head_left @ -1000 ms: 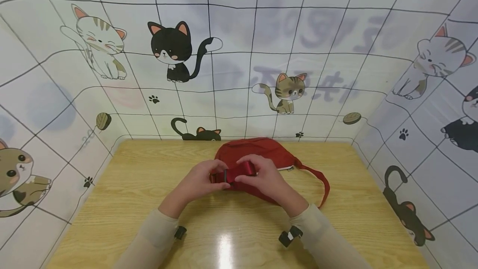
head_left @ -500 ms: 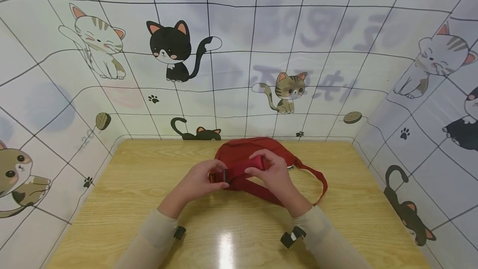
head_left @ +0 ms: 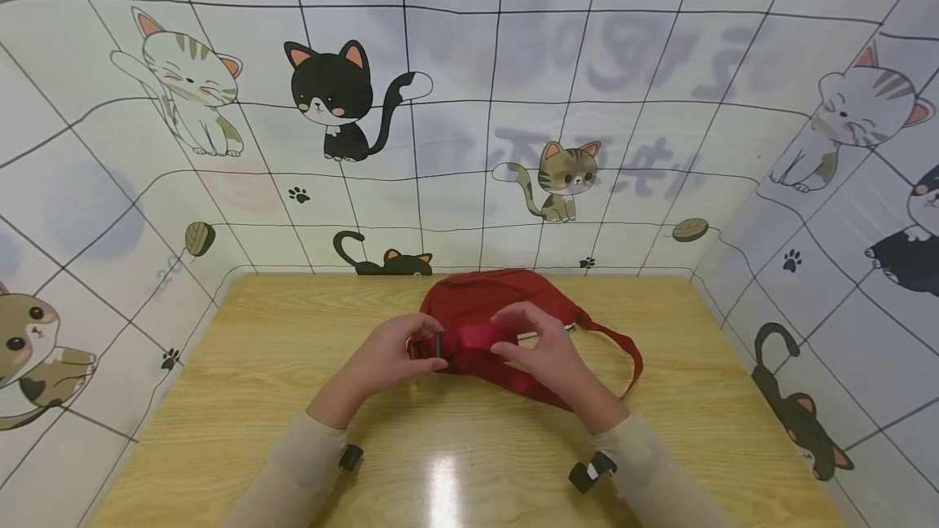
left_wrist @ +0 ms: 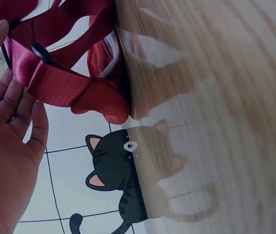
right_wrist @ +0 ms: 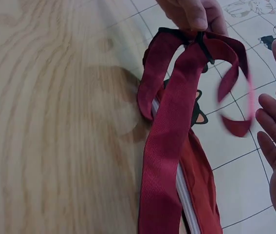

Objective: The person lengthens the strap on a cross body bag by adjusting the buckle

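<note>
A red sling bag [head_left: 506, 288] with a light zipper lies at the back of the table. My left hand [head_left: 383, 355] pinches its red strap [right_wrist: 169, 141] at a black slider buckle [head_left: 438, 345], raised in front of the bag. A second black buckle piece [left_wrist: 40, 52] shows on the strap in the left wrist view. The loose strap loop [right_wrist: 237, 127] hangs blurred beside the left hand. My right hand [head_left: 543, 342] is just right of the loop, thumb and fingers spread; in the right wrist view there is a gap between them and the strap.
The wooden table [head_left: 293, 308] has a bright glare spot near its front. A far length of strap [head_left: 623, 341] curves out to the bag's right. White walls [head_left: 469, 137] with printed cats stand behind and on both sides.
The right hand pulled the strap end up and to the right, then let go and opened. The strap end has dropped back leftward. The left hand stays at the buckle.
</note>
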Demonstrator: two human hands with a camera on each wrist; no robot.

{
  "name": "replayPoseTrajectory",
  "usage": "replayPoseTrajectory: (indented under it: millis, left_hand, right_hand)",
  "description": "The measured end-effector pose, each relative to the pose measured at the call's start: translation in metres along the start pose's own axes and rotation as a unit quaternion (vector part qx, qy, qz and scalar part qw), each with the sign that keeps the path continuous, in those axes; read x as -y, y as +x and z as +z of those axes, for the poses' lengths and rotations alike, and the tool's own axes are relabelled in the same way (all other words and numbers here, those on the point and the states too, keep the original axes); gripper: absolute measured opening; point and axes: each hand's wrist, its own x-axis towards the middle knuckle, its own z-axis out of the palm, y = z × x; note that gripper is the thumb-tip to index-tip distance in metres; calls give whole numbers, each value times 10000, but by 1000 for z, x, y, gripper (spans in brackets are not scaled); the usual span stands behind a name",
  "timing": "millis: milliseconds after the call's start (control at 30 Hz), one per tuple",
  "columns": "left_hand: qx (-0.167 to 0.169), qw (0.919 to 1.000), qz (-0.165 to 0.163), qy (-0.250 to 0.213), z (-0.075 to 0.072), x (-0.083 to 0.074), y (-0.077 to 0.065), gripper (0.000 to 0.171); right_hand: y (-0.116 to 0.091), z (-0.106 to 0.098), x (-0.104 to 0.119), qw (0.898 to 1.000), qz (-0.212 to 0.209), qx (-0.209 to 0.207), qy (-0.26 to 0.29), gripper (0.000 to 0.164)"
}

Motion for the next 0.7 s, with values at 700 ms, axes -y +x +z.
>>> replayPoseTrajectory:
  millis: [700]
  left_hand:
    - [43, 9999, -19, -154, -1, -2, -1, 41]
  right_hand:
    - [-41, -13, -46, 9739, 621, 1112, -1877, 43]
